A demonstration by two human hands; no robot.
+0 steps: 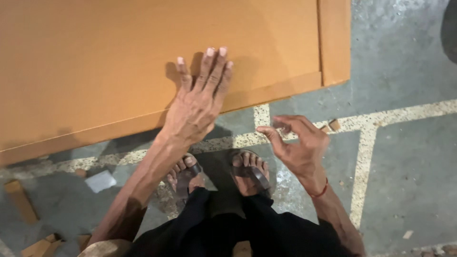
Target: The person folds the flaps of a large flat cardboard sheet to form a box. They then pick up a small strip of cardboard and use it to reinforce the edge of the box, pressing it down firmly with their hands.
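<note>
A large flat orange-brown board (95, 62) lies on the floor in front of me, with a raised border strip along its near and right edges. My left hand (197, 102) rests flat on the board's near edge, fingers stretched onto the panel. My right hand (297, 143) hovers above the grey floor to the right of the board's near edge, fingers loosely curled and apart, holding nothing. My two feet in dark sandals (247, 173) stand just below the hands.
The grey concrete floor (409, 157) carries pale speckled painted lines. Small wood offcuts (21, 200) lie at the lower left, a white scrap (100, 181) beside them, and tiny wood chips (333, 124) near the board's right corner.
</note>
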